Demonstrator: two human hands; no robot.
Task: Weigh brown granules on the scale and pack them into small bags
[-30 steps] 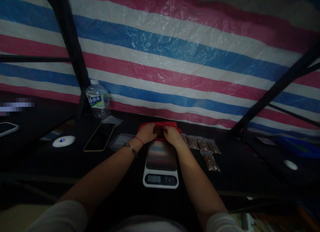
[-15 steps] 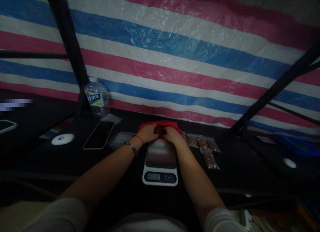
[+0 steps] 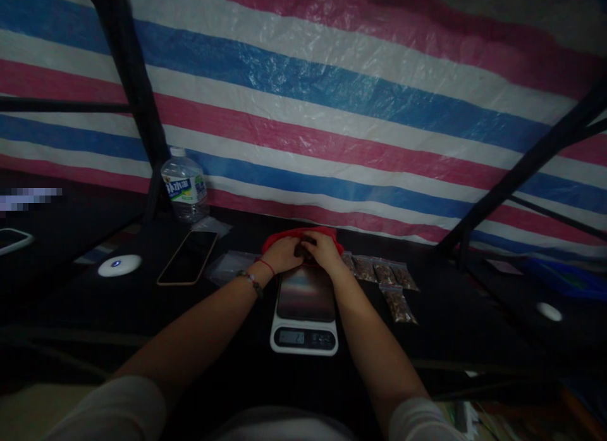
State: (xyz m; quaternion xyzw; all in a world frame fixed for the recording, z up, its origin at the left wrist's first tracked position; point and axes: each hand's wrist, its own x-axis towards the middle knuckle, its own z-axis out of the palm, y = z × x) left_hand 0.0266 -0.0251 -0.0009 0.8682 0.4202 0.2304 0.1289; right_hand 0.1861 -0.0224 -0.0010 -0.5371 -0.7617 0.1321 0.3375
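Note:
A red plastic bag [image 3: 306,232] lies behind the digital kitchen scale [image 3: 306,295], with dark brown contents [image 3: 303,248] showing between my hands. My left hand [image 3: 284,254] is curled at the bag's left side, its fingertips against the brown contents; what it grips is hidden. From the other side my right hand [image 3: 325,250] reaches in with bent fingers closed over the same brown contents, too dark to make out. Both wrists pass over the scale's far end. The metal pan is bare, and a small number shows on the display.
Several small zip bags of brown bits [image 3: 384,271] lie to the right, one [image 3: 399,304] nearer me. Clear plastic bags [image 3: 227,267], a phone [image 3: 188,257], a white round device [image 3: 119,265] and a plastic bottle [image 3: 184,185] are on the left. Black frame bars [image 3: 516,169] stand before the striped sheet [image 3: 332,112].
My right hand has shifted slightly up and inward, and its fingers have moved over the brown contents. The left hand has barely moved. The red bag's edge has changed shape a little.

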